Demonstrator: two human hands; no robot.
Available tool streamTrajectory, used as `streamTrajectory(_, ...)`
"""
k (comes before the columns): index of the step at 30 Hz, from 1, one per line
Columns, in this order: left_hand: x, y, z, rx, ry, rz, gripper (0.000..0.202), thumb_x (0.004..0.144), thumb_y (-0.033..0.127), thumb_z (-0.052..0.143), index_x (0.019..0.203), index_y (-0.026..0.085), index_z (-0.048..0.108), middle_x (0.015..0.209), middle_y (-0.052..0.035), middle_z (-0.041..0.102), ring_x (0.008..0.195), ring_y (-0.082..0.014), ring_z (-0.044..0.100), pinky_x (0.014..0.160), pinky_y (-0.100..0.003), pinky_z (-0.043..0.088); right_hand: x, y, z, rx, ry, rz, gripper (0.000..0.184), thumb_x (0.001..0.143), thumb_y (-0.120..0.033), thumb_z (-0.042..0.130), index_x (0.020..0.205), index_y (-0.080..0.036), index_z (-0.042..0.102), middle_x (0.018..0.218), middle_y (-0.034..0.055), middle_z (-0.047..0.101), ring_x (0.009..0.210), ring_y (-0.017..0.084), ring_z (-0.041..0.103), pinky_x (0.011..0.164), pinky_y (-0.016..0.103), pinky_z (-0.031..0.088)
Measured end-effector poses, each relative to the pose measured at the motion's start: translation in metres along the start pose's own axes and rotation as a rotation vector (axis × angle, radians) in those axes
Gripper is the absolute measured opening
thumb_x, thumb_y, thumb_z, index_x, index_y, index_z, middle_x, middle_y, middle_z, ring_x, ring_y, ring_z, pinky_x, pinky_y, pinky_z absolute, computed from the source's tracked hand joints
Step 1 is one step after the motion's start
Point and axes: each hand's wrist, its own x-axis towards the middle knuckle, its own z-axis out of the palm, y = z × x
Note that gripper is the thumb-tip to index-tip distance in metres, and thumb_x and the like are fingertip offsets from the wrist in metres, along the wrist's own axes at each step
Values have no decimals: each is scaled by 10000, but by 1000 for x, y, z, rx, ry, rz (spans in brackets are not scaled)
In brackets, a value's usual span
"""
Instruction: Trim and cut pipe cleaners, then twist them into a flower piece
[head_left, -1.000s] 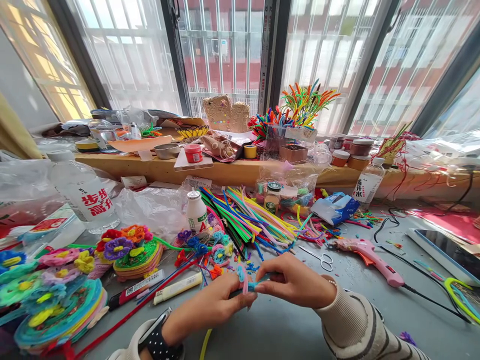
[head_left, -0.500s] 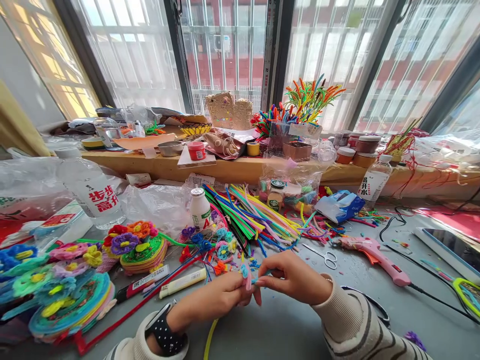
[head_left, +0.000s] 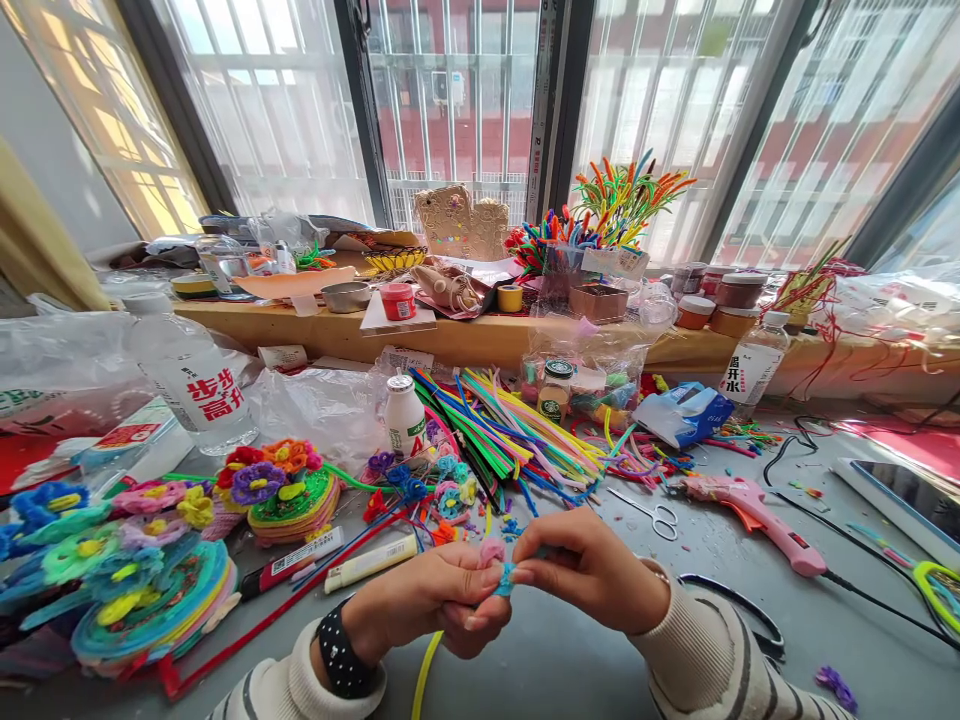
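Low over the grey table, my left hand (head_left: 457,592) pinches a small piece of bent pipe cleaner in pink and blue (head_left: 493,552). Thumb and forefinger of my right hand (head_left: 589,572) close on the blue part of that same piece, so both hands meet at it. Part of the piece is hidden behind the fingers. A yellow pipe cleaner (head_left: 426,675) runs down below my left hand. Just beyond the hands lies a heap of loose pipe cleaners (head_left: 510,435) in many colours, with small pipe-cleaner flowers (head_left: 454,490) at its left.
Scissors (head_left: 651,514) and a pink glue gun (head_left: 757,515) lie to the right. Pipe-cleaner flowers sit on round coiled bases (head_left: 161,610) at the left. A white bottle (head_left: 403,415) stands behind the hands. The wooden sill (head_left: 465,338) holds jars and more craft pieces.
My left hand has turned, showing more of its curled fingers. The pink and blue piece is now more compact, held between both hands. The view has shifted slightly.
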Motion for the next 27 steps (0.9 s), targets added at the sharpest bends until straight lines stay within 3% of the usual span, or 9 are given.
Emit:
streamTrajectory(3,0,-1,1,-3,-26,14,354,665,423,500,467,137,437,371,83,194,347,-46,160,395,-241,128,0,-2,2,30,0,-1,214,763,-296,490,705,-114,585,558,-17,506,451,48,340,417,151,275)
streamTrajectory(5,2,-1,1,35,38,54,340,692,411,477,537,112,516,361,69,268,344,-50,222,400,-235,162,0,0,0,30,34,23,232,764,-314,482,698,-115,580,538,-21,486,446,50,327,405,156,265)
streamTrajectory(9,9,3,-6,137,439,202,259,699,358,509,658,107,563,481,34,447,430,-46,354,436,-205,224,1,9,-10,-43,160,123,277,771,-359,455,699,-120,575,533,-13,479,445,61,333,402,172,261)
streamTrajectory(12,12,6,-10,159,602,218,229,649,348,568,657,120,546,507,46,459,425,-37,353,428,-196,233,3,13,-15,-51,128,178,302,783,-360,433,682,-121,586,512,-9,497,446,68,387,423,173,294)
streamTrajectory(16,12,9,-8,249,648,175,264,616,369,585,553,121,520,446,48,445,399,-45,365,398,-196,222,4,14,-15,7,43,213,353,794,-358,416,594,-117,579,490,2,527,447,72,440,446,169,329)
streamTrajectory(19,10,10,-5,251,656,157,261,607,352,595,519,124,504,396,53,428,371,-42,355,377,-189,208,4,14,-12,-2,10,190,293,781,-337,451,631,-123,582,491,-2,541,435,69,444,437,163,329)
streamTrajectory(27,7,7,-5,-162,534,110,210,612,234,625,538,128,459,368,67,423,319,4,277,343,-128,181,1,8,-7,-187,68,25,205,797,-260,448,644,-145,522,497,-13,527,472,78,456,493,171,338)
